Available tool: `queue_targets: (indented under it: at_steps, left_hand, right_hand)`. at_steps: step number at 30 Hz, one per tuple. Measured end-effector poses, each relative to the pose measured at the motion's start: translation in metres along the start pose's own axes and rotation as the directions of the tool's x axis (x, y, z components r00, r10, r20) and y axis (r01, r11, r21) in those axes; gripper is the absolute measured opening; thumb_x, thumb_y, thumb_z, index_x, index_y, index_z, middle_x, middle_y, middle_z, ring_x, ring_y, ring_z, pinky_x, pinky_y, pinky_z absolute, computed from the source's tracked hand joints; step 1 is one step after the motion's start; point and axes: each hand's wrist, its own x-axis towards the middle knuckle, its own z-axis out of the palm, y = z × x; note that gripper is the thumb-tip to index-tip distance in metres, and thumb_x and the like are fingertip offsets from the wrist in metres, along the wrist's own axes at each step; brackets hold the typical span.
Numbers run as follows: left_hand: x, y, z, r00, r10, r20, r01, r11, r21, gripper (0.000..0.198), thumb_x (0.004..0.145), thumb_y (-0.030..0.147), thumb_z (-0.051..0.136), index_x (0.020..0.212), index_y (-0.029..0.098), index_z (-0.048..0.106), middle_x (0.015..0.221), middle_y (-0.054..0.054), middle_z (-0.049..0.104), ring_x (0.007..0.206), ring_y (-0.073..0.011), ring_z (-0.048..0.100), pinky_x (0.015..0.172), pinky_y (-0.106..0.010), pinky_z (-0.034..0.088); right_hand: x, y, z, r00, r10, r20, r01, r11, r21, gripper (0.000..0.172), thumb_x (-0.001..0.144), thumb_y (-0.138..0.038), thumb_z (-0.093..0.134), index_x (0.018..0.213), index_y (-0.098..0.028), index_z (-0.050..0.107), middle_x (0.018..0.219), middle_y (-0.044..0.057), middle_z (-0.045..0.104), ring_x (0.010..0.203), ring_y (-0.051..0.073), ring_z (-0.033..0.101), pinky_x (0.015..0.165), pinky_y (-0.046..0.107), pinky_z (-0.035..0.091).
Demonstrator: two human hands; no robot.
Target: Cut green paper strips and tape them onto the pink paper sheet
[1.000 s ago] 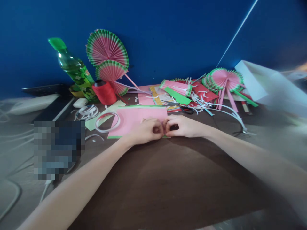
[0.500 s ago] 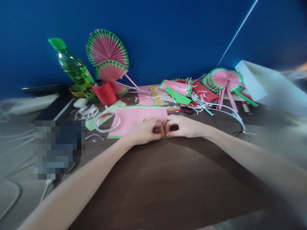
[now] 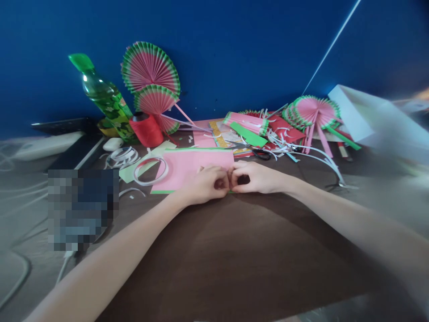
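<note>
**Q:** Where has the paper been put, and what's being done with the fingers?

**A:** The pink sheet (image 3: 182, 166) is laid flat on the dark tabletop (image 3: 234, 250), with its green-edged sides turned towards the person and the wall. Its right end is partly covered by the left hand (image 3: 208, 183) and the right hand (image 3: 256, 177), which are brought together by the near edge. The fingers of both are curled in narrow, each thumb drawn towards its fingertips. Whether paper is actually pinched in there can't be told tbh, since the tips are hidden by the knuckles.

**Q:** Fair. Stiff stuff or floppy?

**A:** Light and thin, judging by how flat it's laid. A crease should be taken easily, but it'd be dented or torn just as easily if yanked. Not much slip expected, though it could be slid about on the table if only one side is pinned.

**Q:** Best grip?

**A:** By the edges, with fingertips only. Near corners are best pinched lightly, and the middle is better left unpressed. The left end is overlapped by the white tape ring (image 3: 147, 184), so some drag should be allowed for if the sheet is pulled.
</note>
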Motion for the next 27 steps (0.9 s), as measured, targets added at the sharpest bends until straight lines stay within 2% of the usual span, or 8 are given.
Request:
queue_targets:
  at_steps: [18,27]
  left_hand:
    - [-0.0002,-0.001,0.0016,1.0,0.007,-0.021,-0.007,1.0,0.005,0.004,0.072,0.019,0.052,0.069,0.017,0.056,0.075,0.0,0.053,0.08,-0.0154,0.047,0.077,-0.03,0.034]
    - [0.0006,-0.0006,-0.0012,1.0,0.013,0.019,-0.013,1.0,-0.015,0.007,0.074,0.019,0.052,0.07,0.018,0.057,0.074,0.0,0.055,0.079,-0.0154,0.048,0.079,-0.031,0.035]
  right_hand:
    - [-0.0003,-0.0034,-0.0025,0.999,0.03,0.022,-0.029,0.999,-0.032,0.011,0.078,-0.021,0.056,0.068,-0.016,0.057,0.088,0.005,0.057,0.083,0.016,0.051,0.076,0.03,0.039]
    - [-0.0011,-0.0067,-0.0048,0.996,0.039,0.078,-0.034,0.997,-0.067,0.014,0.081,-0.023,0.053,0.068,-0.016,0.055,0.092,0.007,0.055,0.09,0.019,0.049,0.08,0.033,0.038]
